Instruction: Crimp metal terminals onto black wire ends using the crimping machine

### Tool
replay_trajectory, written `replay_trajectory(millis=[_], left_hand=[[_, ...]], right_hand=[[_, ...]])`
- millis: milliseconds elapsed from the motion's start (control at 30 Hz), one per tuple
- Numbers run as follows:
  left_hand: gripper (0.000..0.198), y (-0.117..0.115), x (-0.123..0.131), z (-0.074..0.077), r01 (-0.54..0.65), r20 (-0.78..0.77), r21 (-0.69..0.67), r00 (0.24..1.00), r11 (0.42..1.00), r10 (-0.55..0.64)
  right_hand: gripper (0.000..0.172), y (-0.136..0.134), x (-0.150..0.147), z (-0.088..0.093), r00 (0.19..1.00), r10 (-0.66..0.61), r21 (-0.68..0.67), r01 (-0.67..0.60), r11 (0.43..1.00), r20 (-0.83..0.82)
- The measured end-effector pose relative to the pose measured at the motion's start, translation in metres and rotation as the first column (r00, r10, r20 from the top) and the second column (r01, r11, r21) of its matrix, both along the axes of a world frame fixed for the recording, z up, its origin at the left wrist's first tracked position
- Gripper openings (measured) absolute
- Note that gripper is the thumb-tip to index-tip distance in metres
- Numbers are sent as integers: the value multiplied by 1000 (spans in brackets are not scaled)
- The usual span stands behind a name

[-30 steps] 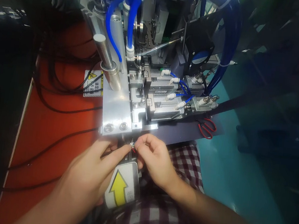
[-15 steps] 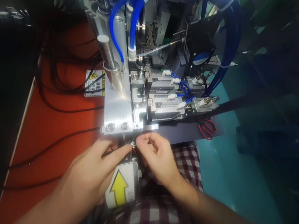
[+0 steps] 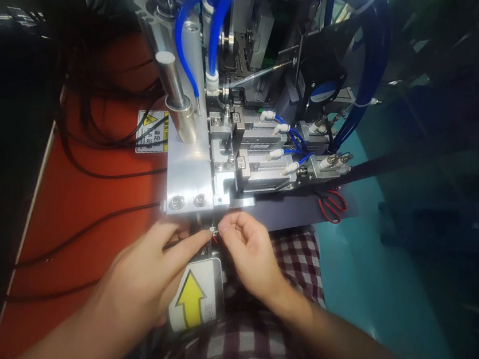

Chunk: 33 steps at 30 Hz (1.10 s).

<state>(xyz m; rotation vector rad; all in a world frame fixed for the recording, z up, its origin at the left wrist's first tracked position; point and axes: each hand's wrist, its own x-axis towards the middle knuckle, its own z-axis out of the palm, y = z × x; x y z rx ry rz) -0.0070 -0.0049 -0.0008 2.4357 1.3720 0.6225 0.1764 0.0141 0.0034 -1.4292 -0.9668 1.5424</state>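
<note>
My left hand [image 3: 154, 262] is closed, thumb and fingertips pinched on a small whitish-metal part with a red wire end [image 3: 213, 232]. It is too small for me to tell its kind. Thumb and index finger of my right hand [image 3: 251, 247] are pressed together right beside that part; whatever lies between them is hidden. Both hands are just below the front edge of a silver metal plate [image 3: 190, 177]. Under my left thumb, a white label with a yellow arrow [image 3: 198, 296] shows on a cover.
Pneumatic cylinders [image 3: 266, 174] with blue air hoses [image 3: 216, 33] stand ahead on the machine. A metal post [image 3: 173, 94] rises from the plate. Black cables [image 3: 86, 231] cross the orange surface [image 3: 72, 201] at left. Red-handled pliers [image 3: 332, 206] lie at right.
Both hands stay almost in place. My right fingers have curled slightly; the small part is still at my left fingertips.
</note>
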Motion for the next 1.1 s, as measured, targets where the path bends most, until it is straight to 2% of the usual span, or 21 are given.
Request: replay_trajectory(millis=[133, 333, 467, 667, 733, 833, 867, 1000, 1100], left_hand=[[37, -1, 0, -1, -20, 15, -24, 1000, 1000, 20], [37, -1, 0, -4, -26, 23, -2, 999, 1000, 26], [38, -1, 0, -4, -44, 27, -27, 999, 999, 45], [39, -2, -1, -2, -49, 32, -62, 998, 997, 51], [41, -3, -1, -2, -54, 37, -93, 998, 994, 58], [40, -3, -2, -2, -34, 47, -85, 998, 996, 38], [40, -3, -2, -2, -27, 47, -77, 998, 997, 30], [39, -2, -3, -5, -22, 66, -46, 998, 999, 25], [37, -3, -3, -7, -20, 84, -21, 996, 1000, 21]], right_hand=[[14, 0, 0, 0, 1000, 1, -22, 0, 1000, 9], [16, 4, 5, 5, 999, 34, -166, -39, 985, -33], [24, 3, 8, 3, 994, 88, -132, -95, 987, -58], [19, -1, 4, 2, 994, 110, -123, -111, 986, -19], [17, -2, 4, 3, 988, 116, -34, -113, 993, 104], [16, -3, 4, 2, 955, 62, 154, -111, 982, 291], [16, -3, 5, 0, 960, 71, 143, -113, 983, 272], [21, -2, 10, -5, 991, 135, -82, -137, 987, -22], [22, -3, 13, -6, 996, 78, -72, -82, 994, -50]])
